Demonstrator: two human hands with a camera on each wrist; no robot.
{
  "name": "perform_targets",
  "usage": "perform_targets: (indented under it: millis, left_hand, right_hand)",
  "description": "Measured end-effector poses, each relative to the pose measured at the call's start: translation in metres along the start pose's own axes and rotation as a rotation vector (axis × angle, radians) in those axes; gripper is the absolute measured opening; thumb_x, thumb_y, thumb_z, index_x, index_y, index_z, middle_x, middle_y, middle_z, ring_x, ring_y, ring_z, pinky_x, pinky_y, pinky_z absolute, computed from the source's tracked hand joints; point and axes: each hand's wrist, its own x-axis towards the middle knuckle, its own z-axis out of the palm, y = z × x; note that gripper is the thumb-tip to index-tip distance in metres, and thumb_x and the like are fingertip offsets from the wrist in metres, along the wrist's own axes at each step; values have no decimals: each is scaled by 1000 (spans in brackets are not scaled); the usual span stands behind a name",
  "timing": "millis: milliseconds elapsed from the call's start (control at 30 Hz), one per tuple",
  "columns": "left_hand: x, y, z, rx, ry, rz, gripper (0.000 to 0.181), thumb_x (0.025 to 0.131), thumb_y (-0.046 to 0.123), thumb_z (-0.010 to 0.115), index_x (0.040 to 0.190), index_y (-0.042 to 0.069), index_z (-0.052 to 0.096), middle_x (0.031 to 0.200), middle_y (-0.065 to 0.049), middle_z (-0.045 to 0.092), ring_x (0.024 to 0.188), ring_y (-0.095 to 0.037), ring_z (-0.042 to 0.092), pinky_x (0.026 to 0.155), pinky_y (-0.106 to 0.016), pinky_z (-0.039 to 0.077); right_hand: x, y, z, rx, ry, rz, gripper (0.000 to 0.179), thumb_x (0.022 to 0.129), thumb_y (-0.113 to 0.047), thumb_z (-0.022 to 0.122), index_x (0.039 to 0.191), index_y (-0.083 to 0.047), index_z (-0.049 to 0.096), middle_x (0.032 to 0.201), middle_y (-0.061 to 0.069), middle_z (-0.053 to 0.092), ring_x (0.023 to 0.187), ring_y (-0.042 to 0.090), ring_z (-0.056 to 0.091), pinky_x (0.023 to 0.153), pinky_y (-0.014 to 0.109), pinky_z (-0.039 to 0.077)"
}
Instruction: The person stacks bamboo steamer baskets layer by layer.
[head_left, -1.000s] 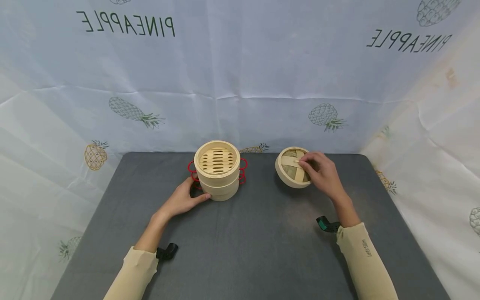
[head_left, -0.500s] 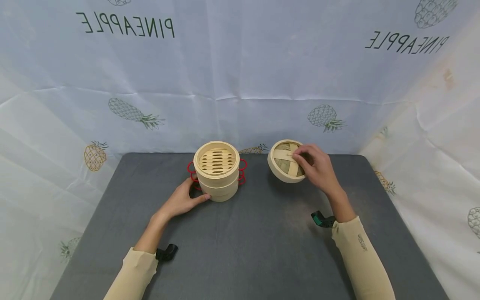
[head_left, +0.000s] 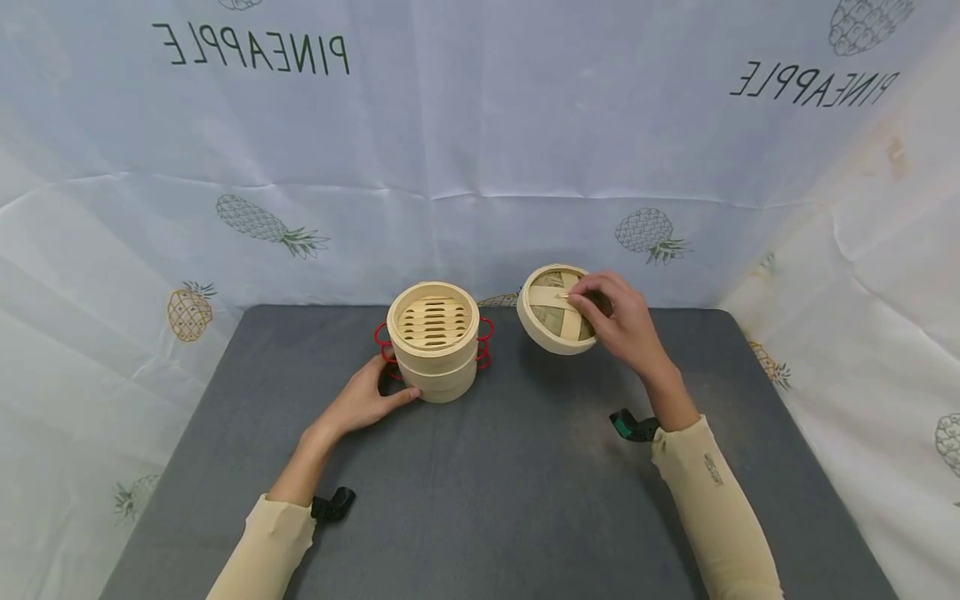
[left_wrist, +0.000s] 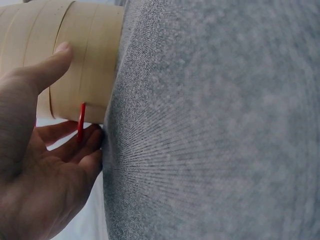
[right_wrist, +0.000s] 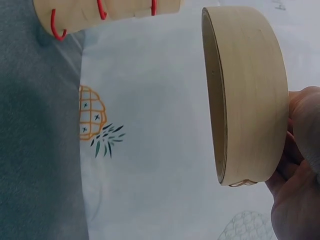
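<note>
A stacked bamboo steamer stands near the back of the table, its slatted top tier uncovered and red loops on its sides. My left hand holds its lower left side. In the left wrist view, the thumb lies on the wall of the steamer, with the fingers curled by a red loop handle. To the right, my right hand pinches the small loop on top of the round bamboo lid. Raised above the table, the lid shows its rim and hollow side in the right wrist view.
Both items are over a dark grey table. A white cloth printed with pineapples hangs right behind the table's back edge and along both sides. Each wrist wears a black camera mount, such as the left mount.
My right hand has lifted the lid and carried it leftward, nearer the steamer. My left hand and the steamer have stayed in place.
</note>
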Motion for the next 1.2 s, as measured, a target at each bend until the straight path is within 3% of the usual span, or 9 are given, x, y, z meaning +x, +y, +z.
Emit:
perform_targets:
  millis: [267, 633, 900, 1000, 1067, 1200]
  left_hand:
    - [2, -3, 0, 3, 2, 3, 74, 98, 34, 83, 159, 10, 47, 150, -16, 62, 134, -37, 63, 114, -59, 51]
    - [2, -4, 0, 7, 4, 3, 73, 98, 34, 83, 158, 10, 49, 148, -14, 63, 133, -35, 64, 113, -57, 52]
    - [2, -4, 1, 0, 7, 13, 74, 98, 36, 83, 158, 10, 48, 148, -15, 63, 132, -36, 64, 113, -58, 52]
    - [2, -8, 1, -4, 24, 41, 75, 97, 38, 83, 157, 9, 49, 146, -17, 64, 129, -37, 65, 110, -59, 53]
    - [3, -18, 5, -13, 50, 86, 74, 98, 43, 82, 156, 10, 51, 143, -16, 65, 125, -34, 66, 106, -52, 55]
    - [3, -24, 6, -25, 73, 130, 74, 97, 48, 82, 154, 11, 53, 139, -15, 67, 120, -32, 67, 102, -50, 56]
  right_hand:
    - [11, -9, 10, 21, -5, -31, 11, 95, 6, 78, 106, 4, 76, 113, 21, 72, 98, 29, 66, 82, 9, 48]
    - [25, -20, 20, 20, -21, -42, 11, 98, 5, 75, 108, -1, 76, 114, 17, 72, 97, 19, 64, 79, 14, 48]
    - [35, -29, 25, 44, -27, -96, 8, 99, 2, 76, 106, 3, 76, 113, 20, 72, 99, 29, 67, 82, 13, 50]
    - [38, -31, 29, 48, -29, -112, 8, 98, 1, 76, 106, 3, 76, 114, 20, 73, 102, 31, 67, 86, 14, 50]
    - [40, -33, 31, 53, -31, -118, 9, 98, 1, 77, 107, 3, 76, 114, 20, 73, 103, 31, 67, 87, 15, 50]
    - [44, -35, 36, 60, -38, -123, 9, 97, 1, 77, 106, 2, 76, 113, 19, 73, 102, 30, 67, 86, 17, 51]
